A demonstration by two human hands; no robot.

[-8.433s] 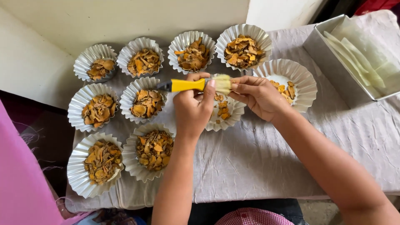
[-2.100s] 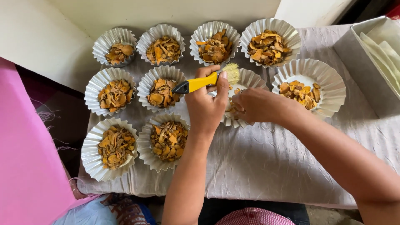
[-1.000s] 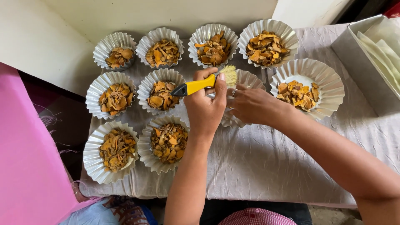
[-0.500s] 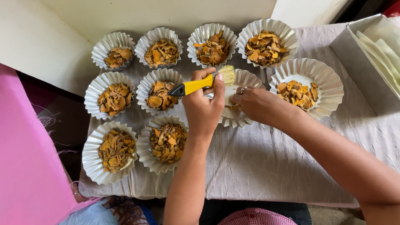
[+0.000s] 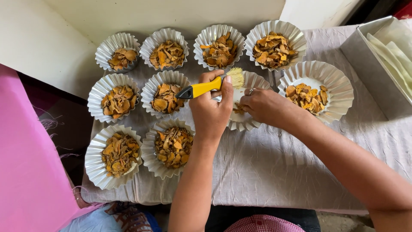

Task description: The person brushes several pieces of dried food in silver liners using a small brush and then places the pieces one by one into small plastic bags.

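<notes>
Head view — left hand [image 5: 211,112] gripping brush [image 5: 210,86]

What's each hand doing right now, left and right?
Left hand: closed around the yellow-handled brush.
Right hand: fingers curled into the fluted foil cup; what it grips, if anything, cannot be told.

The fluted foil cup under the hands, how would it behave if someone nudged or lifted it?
The shiny fluted foil cup looks thin, so probably light and easily dented. It holds few orange dried slices, so a push would likely slide it on the grey cloth. Its wide base suggests tipping is unlikely.
</notes>
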